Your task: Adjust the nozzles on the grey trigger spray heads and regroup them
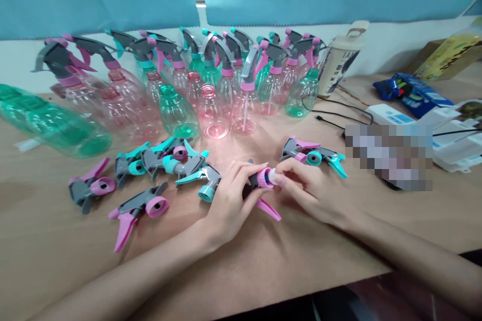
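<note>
My left hand (pixel 235 200) is closed around a grey and pink trigger spray head (pixel 265 178), its pink collar turned to the right and its pink lever (pixel 269 209) sticking out below. At that collar's opening, my right hand (pixel 312 190) pinches a small whitish piece (pixel 271 176) between thumb and fingers; its exact kind is too small to tell. Just left of my left hand lies a turquoise and grey spray head (pixel 203 180), with several more in turquoise or pink beyond it. A pink spray head (pixel 139 208) rests nearer the front.
Behind the hands stand several pink and green clear bottles (pixel 214 115), some topped with spray heads. To the right are a pair of loose spray heads (pixel 314 154), a tumbler (pixel 339 62), black cables (pixel 339 113), a pixelated object (pixel 389 158) and a blue packet (pixel 417 95).
</note>
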Available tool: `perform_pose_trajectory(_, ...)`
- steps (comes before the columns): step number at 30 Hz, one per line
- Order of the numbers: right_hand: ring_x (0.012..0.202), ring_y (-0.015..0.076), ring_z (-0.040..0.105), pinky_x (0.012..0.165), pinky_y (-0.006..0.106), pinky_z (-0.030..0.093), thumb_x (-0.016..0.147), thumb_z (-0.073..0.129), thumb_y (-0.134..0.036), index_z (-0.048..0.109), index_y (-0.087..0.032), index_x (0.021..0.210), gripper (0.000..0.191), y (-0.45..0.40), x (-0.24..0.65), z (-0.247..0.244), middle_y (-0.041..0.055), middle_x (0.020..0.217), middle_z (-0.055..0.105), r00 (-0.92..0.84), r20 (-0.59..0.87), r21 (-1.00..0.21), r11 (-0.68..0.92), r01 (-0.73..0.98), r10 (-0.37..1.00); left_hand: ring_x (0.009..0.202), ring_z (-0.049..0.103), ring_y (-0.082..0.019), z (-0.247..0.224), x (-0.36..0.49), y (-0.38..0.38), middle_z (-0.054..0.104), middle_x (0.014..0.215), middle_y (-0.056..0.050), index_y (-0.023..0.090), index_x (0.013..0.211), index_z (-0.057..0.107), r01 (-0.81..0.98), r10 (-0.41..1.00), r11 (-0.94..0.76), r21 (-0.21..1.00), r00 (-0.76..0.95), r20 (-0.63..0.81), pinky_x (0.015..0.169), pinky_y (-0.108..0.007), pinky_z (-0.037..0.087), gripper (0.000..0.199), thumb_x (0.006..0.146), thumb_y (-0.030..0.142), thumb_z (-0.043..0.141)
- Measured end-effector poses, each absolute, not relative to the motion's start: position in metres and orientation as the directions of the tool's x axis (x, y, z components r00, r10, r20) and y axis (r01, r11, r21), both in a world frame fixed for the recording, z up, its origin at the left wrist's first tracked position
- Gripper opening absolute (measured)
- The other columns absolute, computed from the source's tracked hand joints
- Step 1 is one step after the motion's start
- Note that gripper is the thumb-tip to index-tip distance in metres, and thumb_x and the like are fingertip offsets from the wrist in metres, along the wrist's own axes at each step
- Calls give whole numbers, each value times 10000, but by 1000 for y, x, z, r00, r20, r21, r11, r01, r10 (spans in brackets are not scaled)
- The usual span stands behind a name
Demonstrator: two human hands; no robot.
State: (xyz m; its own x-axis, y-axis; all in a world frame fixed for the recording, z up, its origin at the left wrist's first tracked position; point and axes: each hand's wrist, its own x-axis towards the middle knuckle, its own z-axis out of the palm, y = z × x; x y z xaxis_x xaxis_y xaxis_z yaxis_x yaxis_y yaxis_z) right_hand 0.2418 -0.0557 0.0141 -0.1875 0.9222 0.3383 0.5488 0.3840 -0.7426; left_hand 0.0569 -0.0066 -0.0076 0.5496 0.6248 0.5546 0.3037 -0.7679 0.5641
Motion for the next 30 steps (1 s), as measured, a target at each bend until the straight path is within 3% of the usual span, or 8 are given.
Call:
perform_pose_trajectory(7, 783, 166, 654, 698, 294, 537, 869, 583, -360, 621, -207, 919, 165, -53, 245, 5, 23, 844, 667, -65, 261, -870, 264, 417, 963, 882, 572, -182, -5, 57, -7, 587, 991, -48, 200, 1097, 545, 303, 647, -746, 593, 539, 539, 693, -300, 487, 249, 859, 210, 616)
perform_pose_trajectory(13, 836, 180, 682, 778, 366, 564, 853, 609, -360, 533, -256, 1213, 382, -47, 251, -1, 14, 896, 705, 33, 247, -945, 233, 229, 969, 865, 567, -171, -1, 57, -8, 586, 964, -41, 194, 1088, 539, 293, 649, -746, 598, 523, 553, 687, -285, 472, 235, 864, 197, 608)
perform_pose_trajectory(17, 766, 164, 667, 705, 312, 557, 848, 611, -377, 663, -192, 1009, 251, -42, 255, 0, 33, 859, 702, 35, 219, -949, 205, 238, 975, 832, 559, -151, -1, 57, -7, 593, 954, -36, 186, 1080, 543, 274, 641, -755, 596, 503, 580, 676, -260, 468, 249, 847, 155, 624)
perform_pose_trajectory(20, 616, 133, 627, 588, 265, 520, 846, 611, -387, 677, -160, 876, 238, -41, 255, 5, 10, 692, 659, -10, 156, -960, 154, 233, 988, 805, 558, -140, -3, 56, -7, 599, 968, -39, 189, 1094, 545, 270, 649, -747, 607, 492, 580, 664, -252, 472, 273, 839, 145, 630)
perform_pose_trajectory(30, 431, 89, 540, 458, 221, 432, 888, 540, -436, 640, -145, 895, 308, -40, 256, 4, -25, 563, 587, -28, 26, -1000, 26, -1, 999, 825, 612, -151, -6, 55, -8, 635, 983, -34, 208, 1133, 531, 250, 649, -748, 615, 471, 598, 739, -292, 502, 310, 842, 158, 624)
